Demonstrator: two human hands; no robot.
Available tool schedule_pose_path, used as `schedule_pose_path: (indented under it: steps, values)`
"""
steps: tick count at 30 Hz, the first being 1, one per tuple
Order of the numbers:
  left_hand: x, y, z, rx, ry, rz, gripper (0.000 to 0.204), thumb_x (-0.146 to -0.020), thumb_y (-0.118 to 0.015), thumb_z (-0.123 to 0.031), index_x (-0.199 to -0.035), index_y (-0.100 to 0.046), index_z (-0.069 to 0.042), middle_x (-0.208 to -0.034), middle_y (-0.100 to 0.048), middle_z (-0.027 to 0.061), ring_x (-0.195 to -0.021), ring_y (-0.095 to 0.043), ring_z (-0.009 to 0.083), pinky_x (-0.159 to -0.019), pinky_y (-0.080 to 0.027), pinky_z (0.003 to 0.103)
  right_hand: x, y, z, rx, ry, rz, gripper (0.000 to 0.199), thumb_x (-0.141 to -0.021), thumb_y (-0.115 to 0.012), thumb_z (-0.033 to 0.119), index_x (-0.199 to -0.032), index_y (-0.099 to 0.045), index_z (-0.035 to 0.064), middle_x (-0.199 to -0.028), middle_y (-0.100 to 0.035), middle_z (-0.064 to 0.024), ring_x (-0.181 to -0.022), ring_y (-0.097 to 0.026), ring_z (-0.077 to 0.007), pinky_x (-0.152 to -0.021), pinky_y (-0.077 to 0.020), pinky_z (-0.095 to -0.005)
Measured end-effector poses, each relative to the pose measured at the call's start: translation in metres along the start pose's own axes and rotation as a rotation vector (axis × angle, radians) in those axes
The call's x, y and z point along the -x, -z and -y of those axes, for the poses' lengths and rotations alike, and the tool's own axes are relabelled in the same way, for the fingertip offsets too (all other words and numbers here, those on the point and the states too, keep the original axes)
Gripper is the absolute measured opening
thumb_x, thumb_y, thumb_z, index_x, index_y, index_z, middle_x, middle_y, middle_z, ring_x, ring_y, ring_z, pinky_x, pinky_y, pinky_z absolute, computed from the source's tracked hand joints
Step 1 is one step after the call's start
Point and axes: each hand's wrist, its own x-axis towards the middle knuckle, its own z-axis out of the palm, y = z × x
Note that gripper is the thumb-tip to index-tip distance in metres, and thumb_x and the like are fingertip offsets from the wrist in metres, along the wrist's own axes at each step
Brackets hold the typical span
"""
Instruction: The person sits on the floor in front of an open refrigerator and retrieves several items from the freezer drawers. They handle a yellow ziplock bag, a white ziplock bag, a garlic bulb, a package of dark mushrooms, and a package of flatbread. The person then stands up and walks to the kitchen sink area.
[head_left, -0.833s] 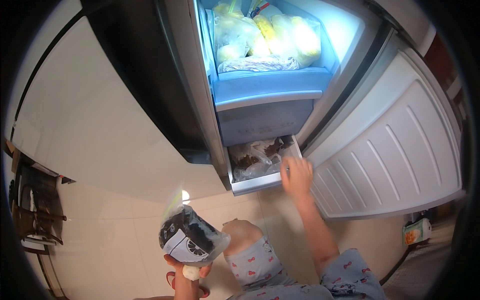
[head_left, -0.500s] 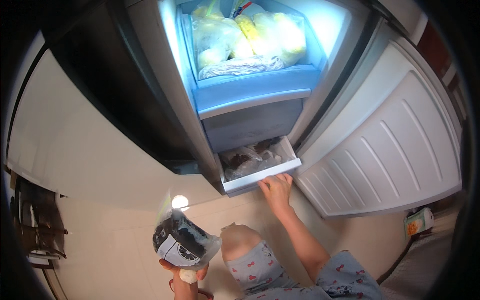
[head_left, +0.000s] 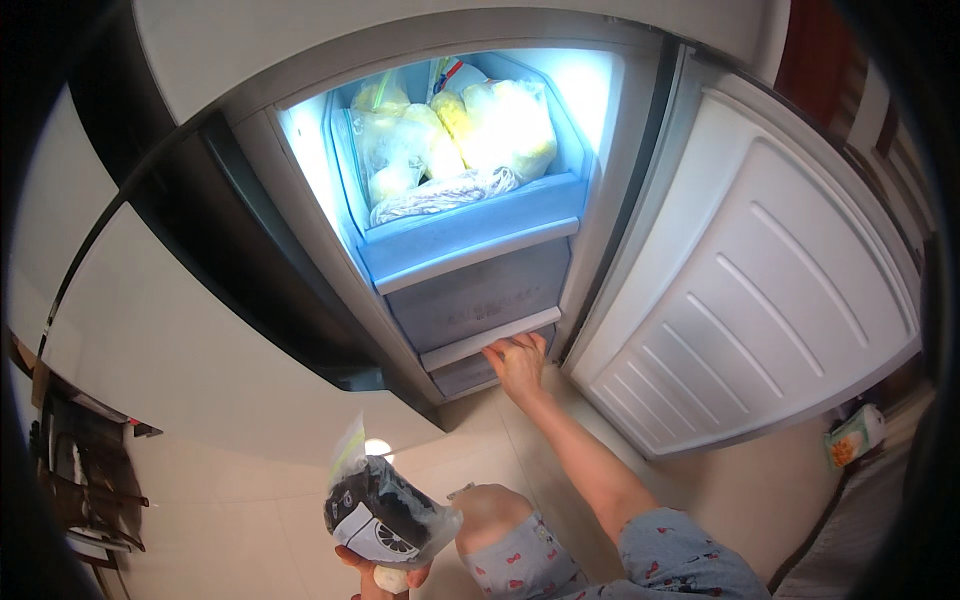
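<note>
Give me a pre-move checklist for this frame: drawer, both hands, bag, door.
1. Bottom freezer drawer pushed in: ok, front looks almost flush.
2. Right hand on the drawer front: ok, fingers touch its edge.
3. Left hand holding the dark food bag: ok, gripped from below.
4. Bag sealed: cannot tell, its top is unclear.
5. Freezer door swung clear: ok, wide open to the right.
6. Upper drawer shut: not ok, it stands out, full of pale bags.
</note>
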Motion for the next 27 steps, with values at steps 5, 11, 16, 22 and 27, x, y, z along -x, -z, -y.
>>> schedule_pose_path:
  steps: [5,11,16,22,27]
  values:
    - [0.004,-0.001,0.004,0.018,-0.022,-0.046,0.097,-0.073,-0.074,-0.069,-0.147,-0.042,-0.015,-0.136,-0.056,0.0148,-0.105,-0.059,0.0369,-0.072,-0.056,0.044,-0.013,-0.015,-0.009,0.0,-0.014,-0.061,0.013,-0.08,-0.075,0.026,-0.08,-0.076,0.0129,-0.082,-0.072,-0.0025,-0.091,-0.061,-0.0213,-0.097,-0.0338,-0.0393]
    - [0.008,-0.01,0.004,0.057,-0.009,-0.027,0.098,-0.072,-0.076,-0.067,-0.147,-0.042,-0.015,-0.137,-0.056,0.0145,-0.106,-0.059,0.0369,-0.074,-0.055,0.044,-0.013,-0.016,-0.005,0.028,-0.067,0.051,0.012,-0.083,-0.071,0.024,-0.082,-0.073,0.0122,-0.081,-0.069,-0.0075,-0.091,-0.061,-0.0272,-0.09,-0.0399,-0.041]
    - [0.01,-0.01,0.002,0.112,-0.006,-0.008,0.099,-0.071,-0.077,-0.066,-0.148,-0.041,-0.014,-0.137,-0.055,0.0143,-0.108,-0.058,0.0368,-0.076,-0.055,0.044,-0.029,0.037,0.01,0.074,-0.194,0.386,0.011,-0.086,-0.067,0.022,-0.088,-0.069,0.0114,-0.084,-0.071,-0.0073,-0.086,-0.067,-0.0295,-0.078,-0.0488,-0.0448]
    - [0.014,-0.017,-0.01,0.12,-0.018,-0.024,0.1,-0.071,-0.078,-0.065,-0.148,-0.041,-0.013,-0.137,-0.055,0.014,-0.109,-0.058,0.0367,-0.078,-0.055,0.044,-0.075,0.153,0.099,-0.316,-0.016,-0.005,0.016,-0.086,-0.068,0.014,-0.101,-0.065,0.009,-0.094,-0.069,-0.0082,-0.083,-0.067,-0.0302,-0.073,-0.0517,-0.04]
    - [0.015,-0.015,-0.011,0.15,0.003,-0.007,0.101,-0.07,-0.08,-0.064,-0.148,-0.04,-0.013,-0.137,-0.055,0.0138,-0.111,-0.058,0.0367,-0.08,-0.054,0.043,-0.157,0.202,0.122,0.196,0.206,-0.381,0.039,-0.085,-0.069,0.015,-0.12,-0.056,0.0049,-0.116,-0.064,-0.0108,-0.104,-0.06,-0.0298,-0.09,-0.0462,-0.0418]
